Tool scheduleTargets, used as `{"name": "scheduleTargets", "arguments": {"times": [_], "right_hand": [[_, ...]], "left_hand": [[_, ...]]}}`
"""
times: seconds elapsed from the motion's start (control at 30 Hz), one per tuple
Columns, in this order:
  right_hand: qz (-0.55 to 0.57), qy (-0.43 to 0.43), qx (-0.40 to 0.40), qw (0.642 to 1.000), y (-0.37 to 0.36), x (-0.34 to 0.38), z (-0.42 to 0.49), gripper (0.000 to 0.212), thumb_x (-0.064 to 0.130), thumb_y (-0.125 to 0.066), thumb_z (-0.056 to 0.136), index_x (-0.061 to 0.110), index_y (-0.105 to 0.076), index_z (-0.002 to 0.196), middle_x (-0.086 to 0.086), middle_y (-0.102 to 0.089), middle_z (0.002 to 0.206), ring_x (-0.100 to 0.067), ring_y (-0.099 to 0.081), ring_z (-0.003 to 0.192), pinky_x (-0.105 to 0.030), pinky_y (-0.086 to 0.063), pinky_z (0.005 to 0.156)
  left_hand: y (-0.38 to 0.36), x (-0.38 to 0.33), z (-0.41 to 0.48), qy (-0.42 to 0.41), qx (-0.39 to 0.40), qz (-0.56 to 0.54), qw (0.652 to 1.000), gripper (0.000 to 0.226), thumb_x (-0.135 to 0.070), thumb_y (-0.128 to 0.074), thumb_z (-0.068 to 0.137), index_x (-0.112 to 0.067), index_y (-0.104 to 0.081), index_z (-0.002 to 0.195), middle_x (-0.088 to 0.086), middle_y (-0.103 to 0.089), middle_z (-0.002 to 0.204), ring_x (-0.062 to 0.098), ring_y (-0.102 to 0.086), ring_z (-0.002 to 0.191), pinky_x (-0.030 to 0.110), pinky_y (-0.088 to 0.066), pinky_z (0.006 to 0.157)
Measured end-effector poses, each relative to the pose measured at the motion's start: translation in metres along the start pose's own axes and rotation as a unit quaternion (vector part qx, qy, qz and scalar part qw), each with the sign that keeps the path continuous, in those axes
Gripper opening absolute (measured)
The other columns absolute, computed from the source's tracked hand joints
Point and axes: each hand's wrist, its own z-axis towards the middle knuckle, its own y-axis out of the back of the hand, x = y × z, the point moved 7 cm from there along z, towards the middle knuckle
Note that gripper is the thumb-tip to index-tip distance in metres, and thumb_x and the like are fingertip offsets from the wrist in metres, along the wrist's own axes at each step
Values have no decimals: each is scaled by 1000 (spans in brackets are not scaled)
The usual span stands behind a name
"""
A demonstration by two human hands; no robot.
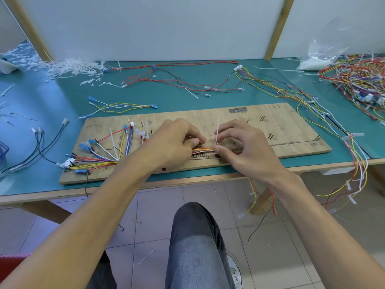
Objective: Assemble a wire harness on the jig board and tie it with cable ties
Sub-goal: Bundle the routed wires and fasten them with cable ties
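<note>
Wooden board (291, 126) lies under both hands. The left hand (173, 142) pinches the wires (203, 150) with curled fingers; at its 3 o'clock, the right hand (248, 147) pinches an upright tie (217, 130).

Jig board (291, 130): bare matt wood, ink-marked; surface (62, 101): smooth matt teal mat, wood-edged; cable tie (217, 130): white plastic; wires (202, 150): glossy plastic insulation.

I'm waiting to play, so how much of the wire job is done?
Done: wires lie fanned on the board's left end, one tie on them. Now: the left hand pinches the bundle, the right hand holds a new tie upright. Left: tightening it, and loose wires hang off the table.
</note>
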Motion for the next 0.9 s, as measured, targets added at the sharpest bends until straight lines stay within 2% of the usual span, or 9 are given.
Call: {"name": "scheduleTargets", "arguments": {"times": [0.07, 0.13, 0.23, 0.3, 0.47, 0.63, 0.77, 0.83, 0.9], "right_hand": [[-63, -14, -7, 998, 6, -2, -3, 16, 19, -87, 85, 15, -74, 93, 4, -67, 105, -19, -57, 109, -33, -43, 98], [-106, -32, 10, 994, 10, -6, -7, 13, 22, -86, 86, 19, -74, 90, 5, -65, 98, -18, -51, 101, -27, -37, 89], [-116, -57, 38, 991, 10, -7, -9, 6, 18, -84, 87, 20, -79, 85, 7, -63, 82, -15, -55, 81, -37, -47, 79], [-118, -78, 34, 989, 10, -7, -8, 7, 16, -82, 87, 21, -80, 84, 8, -63, 77, -15, -57, 75, -42, -51, 76], [-118, -125, 19, 985, 15, -9, -7, 13, 13, -80, 86, 23, -77, 79, 8, -67, 74, -9, -59, 72, -38, -52, 71], [-138, -128, 42, 981, 13, -9, -5, 14, 11, -76, 87, 21, -74, 78, 5, -65, 69, -15, -60, 69, -40, -53, 70], [-121, -111, 66, 984, 14, -6, -6, 9, 20, -80, 89, 26, -74, 84, 12, -63, 69, -6, -59, 68, -26, -48, 66], [-132, -96, 79, 983, 12, -3, -4, 7, 28, -80, 90, 26, -74, 86, 13, -62, 70, -5, -57, 68, -29, -48, 67], [-169, -95, 91, 977, 9, -2, -2, 11, 27, -76, 92, 27, -71, 83, 12, -62, 71, -9, -57, 71, -35, -49, 68]], "left_hand": [[1, -4, 6, -8, 17, 17, 1000, 17, -25, -67, 98, -31, -82, 104, -16, -78, 103, 4, -68, 98, 28, -54, 95], [0, -6, 8, -19, 41, 7, 999, 9, -26, -75, 92, -28, -82, 99, -17, -78, 98, -4, -71, 91, 29, -58, 95], [-2, -5, 8, -23, 37, 5, 999, 8, -20, -79, 89, -27, -82, 92, -14, -78, 95, -2, -73, 87, 32, -59, 94], [-4, -4, 7, -18, 12, 11, 1000, 10, -20, -79, 89, -29, -82, 90, -13, -79, 95, 2, -73, 90, 33, -58, 95], [-5, -7, 5, -32, -29, 49, 998, 8, -24, -79, 87, -28, -84, 92, -12, -80, 97, 10, -73, 97, 34, -57, 94], [-5, -7, 5, -38, -40, 58, 997, 8, -27, -80, 88, -29, -84, 95, -14, -80, 101, 10, -72, 100, 30, -56, 94], [-6, -7, 3, -47, -50, 67, 995, 9, -28, -79, 89, -29, -84, 97, -15, -79, 103, 10, -71, 101, 28, -54, 92], [-6, -8, 3, -50, -55, 71, 995, 9, -28, -79, 89, -29, -84, 96, -14, -79, 102, 11, -71, 101, 31, -55, 93], [-5, -10, 3, -53, -58, 73, 994, 8, -27, -79, 88, -28, -84, 95, -15, -79, 101, 11, -71, 102, 33, -55, 94]]}}
